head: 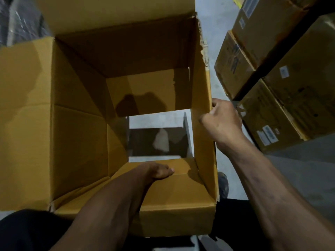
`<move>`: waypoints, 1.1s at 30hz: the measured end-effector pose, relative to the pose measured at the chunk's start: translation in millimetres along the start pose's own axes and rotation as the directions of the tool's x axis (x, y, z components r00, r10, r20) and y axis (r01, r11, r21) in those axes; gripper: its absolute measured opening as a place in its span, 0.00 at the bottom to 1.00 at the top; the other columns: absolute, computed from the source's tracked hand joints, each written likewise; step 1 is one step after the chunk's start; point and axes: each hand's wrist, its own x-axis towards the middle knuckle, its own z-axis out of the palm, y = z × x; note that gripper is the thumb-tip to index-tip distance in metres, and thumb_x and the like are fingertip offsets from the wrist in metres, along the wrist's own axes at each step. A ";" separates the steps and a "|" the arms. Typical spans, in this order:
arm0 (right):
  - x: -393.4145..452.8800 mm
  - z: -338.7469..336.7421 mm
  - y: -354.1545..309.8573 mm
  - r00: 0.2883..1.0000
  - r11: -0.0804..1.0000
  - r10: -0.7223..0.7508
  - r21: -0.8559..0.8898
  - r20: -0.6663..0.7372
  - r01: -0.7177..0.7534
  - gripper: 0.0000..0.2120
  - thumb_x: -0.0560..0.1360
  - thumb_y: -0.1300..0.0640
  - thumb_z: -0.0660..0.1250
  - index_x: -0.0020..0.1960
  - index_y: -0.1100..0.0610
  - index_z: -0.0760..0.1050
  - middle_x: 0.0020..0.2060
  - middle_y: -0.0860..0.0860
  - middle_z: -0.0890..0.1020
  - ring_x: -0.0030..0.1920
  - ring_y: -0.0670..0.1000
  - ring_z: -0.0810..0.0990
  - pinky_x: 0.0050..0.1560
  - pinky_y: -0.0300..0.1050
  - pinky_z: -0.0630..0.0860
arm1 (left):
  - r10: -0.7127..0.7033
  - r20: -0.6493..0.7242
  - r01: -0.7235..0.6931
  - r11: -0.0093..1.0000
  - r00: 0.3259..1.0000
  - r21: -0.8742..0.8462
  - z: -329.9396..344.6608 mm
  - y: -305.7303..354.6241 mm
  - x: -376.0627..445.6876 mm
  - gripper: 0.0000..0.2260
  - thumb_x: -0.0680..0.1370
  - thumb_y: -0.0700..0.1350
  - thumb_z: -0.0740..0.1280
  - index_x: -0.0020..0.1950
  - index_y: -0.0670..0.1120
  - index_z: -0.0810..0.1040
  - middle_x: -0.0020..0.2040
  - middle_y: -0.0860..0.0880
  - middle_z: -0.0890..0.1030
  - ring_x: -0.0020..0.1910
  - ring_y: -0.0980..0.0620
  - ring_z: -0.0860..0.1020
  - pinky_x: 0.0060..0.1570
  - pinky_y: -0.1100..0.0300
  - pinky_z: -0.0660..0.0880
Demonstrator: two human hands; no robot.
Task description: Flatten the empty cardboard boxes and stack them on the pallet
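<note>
A large empty yellow-brown cardboard box point(76, 134) fills the view, and I look down into it. Its bottom flaps stand partly apart, so grey floor and a dark object show through the gap. My left hand point(157, 172) reaches deep inside, its fingers lying flat on the near bottom flap. My right hand point(222, 118) grips the top edge of the box's right wall, fingers curled over it. The box's top flaps stand open at left and far side.
Several closed brown cartons point(282, 73) with white labels are stacked at the right, close to the box. Grey concrete floor point(297, 171) lies between them and me. Dark wrapped goods point(20, 20) stand at the top left. No pallet is in view.
</note>
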 end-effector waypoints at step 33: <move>-0.1 -13.4 -7.6 0.975 0.984 0.120 0.153 -0.186 -0.092 0.07 0.80 0.59 0.65 0.52 0.47 0.72 0.45 0.50 0.78 0.48 0.56 0.80 0.49 0.57 0.81 | -0.120 -0.942 -0.106 0.981 0.312 -0.160 -131.7 -109.4 -178.5 0.51 0.74 0.58 0.73 0.81 0.47 0.40 0.81 0.39 0.47 0.79 0.37 0.51 0.75 0.38 0.56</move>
